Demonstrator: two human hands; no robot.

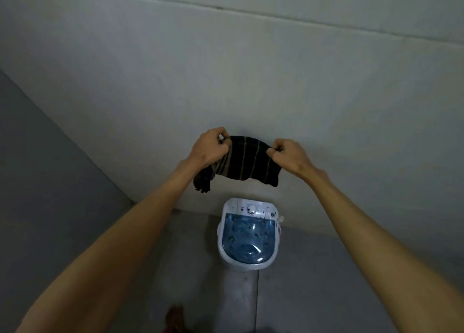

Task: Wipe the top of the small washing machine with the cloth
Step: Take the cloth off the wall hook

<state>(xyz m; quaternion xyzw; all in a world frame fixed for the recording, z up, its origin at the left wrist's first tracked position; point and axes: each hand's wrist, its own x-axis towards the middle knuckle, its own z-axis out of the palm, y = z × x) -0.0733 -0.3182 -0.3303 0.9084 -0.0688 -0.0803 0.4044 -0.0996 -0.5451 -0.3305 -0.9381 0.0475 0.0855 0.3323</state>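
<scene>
A dark cloth (242, 162) with thin pale stripes hangs stretched between my two hands, held out in the air in front of the wall. My left hand (209, 145) pinches its left top corner and my right hand (290, 155) pinches its right top corner. Below the cloth, on the floor against the wall, stands the small white washing machine (248, 234). It has a translucent blue lid and a white control panel with a dial at its back edge. The cloth is well above the machine and does not touch it.
A pale wall (251, 81) rises behind the machine. A grey side wall (37, 182) closes in on the left. The grey floor (313, 282) spreads around the machine. My foot (175, 319) shows at the bottom edge.
</scene>
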